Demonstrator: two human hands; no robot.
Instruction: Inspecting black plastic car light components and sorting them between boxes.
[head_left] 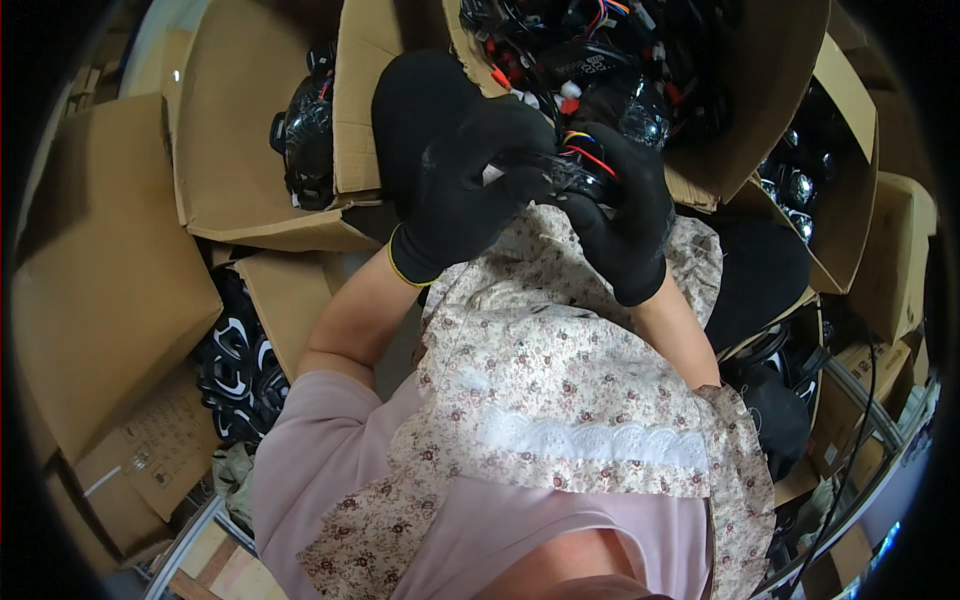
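Note:
Both hands wear black knit gloves and meet above my lap, at the near edge of an open carton (pixel 690 190). My left hand (pixel 480 180) and my right hand (pixel 632 205) are closed on a glossy dark part (pixel 580 180) between them. Red, yellow and blue wires run along that part. Its exact kind I cannot make out, since the fingers cover much of it. Beyond the hands, the carton holds a heap of similar black parts (pixel 590 65) with coloured wires and small red and white connectors.
A second open carton (pixel 240 150) at the left holds a black part (pixel 310 135) in clear wrap. Black and silver pieces (pixel 240 370) fill a box lower left. More shiny black parts (pixel 797 185) sit in a carton at the right. A flowered apron (pixel 560 370) covers my lap.

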